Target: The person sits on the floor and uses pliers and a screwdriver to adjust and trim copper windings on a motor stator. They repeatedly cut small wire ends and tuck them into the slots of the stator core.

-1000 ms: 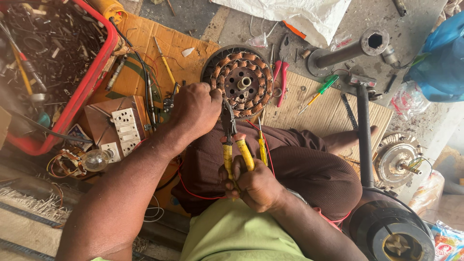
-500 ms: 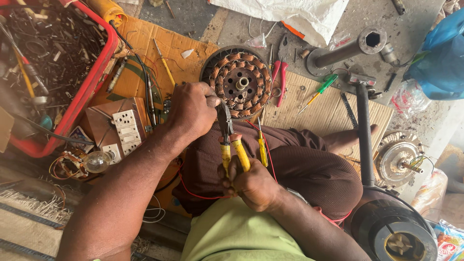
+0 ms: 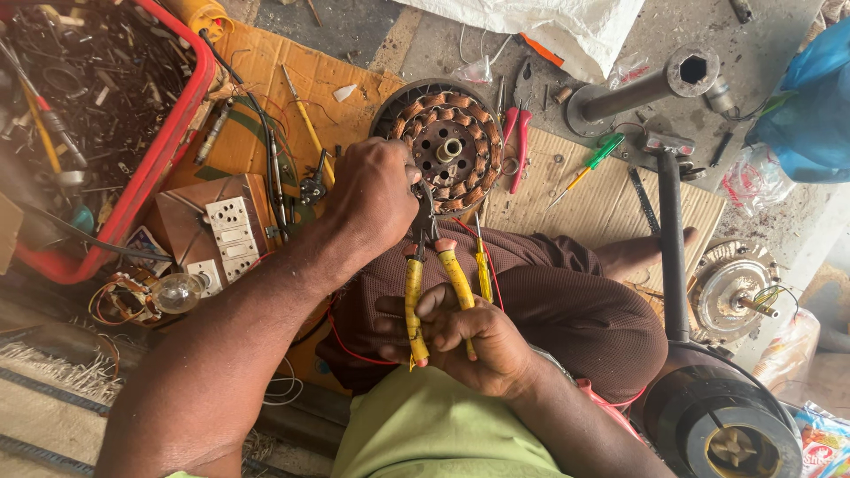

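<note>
My right hand is gripping yellow rubber-handled pliers. My left hand is closing on the round copper-wound stator, which is lying on corrugated cardboard.

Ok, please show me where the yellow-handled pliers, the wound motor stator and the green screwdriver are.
yellow-handled pliers (image 3: pixel 413 292), head view, on the left yellow handle.
wound motor stator (image 3: pixel 474 124), head view, on its copper coils.
green screwdriver (image 3: pixel 605 151), head view, on its green handle.

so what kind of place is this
Probably a small repair workshop for fans or motors, worked on the floor: a copper-wound motor coil, a red crate of scrap parts, and yellow-handled pliers in the right hand.
</note>
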Demonstrator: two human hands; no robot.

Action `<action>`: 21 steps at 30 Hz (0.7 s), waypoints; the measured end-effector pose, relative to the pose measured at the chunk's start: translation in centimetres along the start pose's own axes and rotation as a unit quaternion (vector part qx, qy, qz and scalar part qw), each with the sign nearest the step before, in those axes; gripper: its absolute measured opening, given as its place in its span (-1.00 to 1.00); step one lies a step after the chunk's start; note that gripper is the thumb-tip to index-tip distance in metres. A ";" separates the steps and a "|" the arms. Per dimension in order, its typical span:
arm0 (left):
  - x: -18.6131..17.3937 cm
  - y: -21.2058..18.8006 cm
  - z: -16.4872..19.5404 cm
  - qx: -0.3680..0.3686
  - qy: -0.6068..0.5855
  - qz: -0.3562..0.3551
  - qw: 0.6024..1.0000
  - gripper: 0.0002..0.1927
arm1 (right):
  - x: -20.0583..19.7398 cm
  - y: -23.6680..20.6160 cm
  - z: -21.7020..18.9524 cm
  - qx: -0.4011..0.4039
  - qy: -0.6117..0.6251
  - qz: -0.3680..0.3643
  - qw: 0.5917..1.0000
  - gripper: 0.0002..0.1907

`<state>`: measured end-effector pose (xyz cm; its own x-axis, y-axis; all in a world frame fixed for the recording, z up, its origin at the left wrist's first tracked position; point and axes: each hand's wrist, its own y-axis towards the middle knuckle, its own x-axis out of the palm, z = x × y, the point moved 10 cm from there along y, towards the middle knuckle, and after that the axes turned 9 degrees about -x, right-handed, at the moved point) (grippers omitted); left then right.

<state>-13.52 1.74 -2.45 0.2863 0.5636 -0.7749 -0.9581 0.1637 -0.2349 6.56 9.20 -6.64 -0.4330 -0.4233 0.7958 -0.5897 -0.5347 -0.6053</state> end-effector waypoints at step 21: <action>-1.7 -0.1 -0.5 -0.004 -0.101 0.056 0.993 -0.86 | -3.9 -6.7 -5.2 0.032 -0.422 0.045 0.905 -0.47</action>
<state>-13.93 0.37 -1.42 0.1694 0.7286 -0.6636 -0.9838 0.0849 -0.1579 8.63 18.21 -5.57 0.2141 -0.8606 0.4621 -0.5250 -0.5003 -0.6886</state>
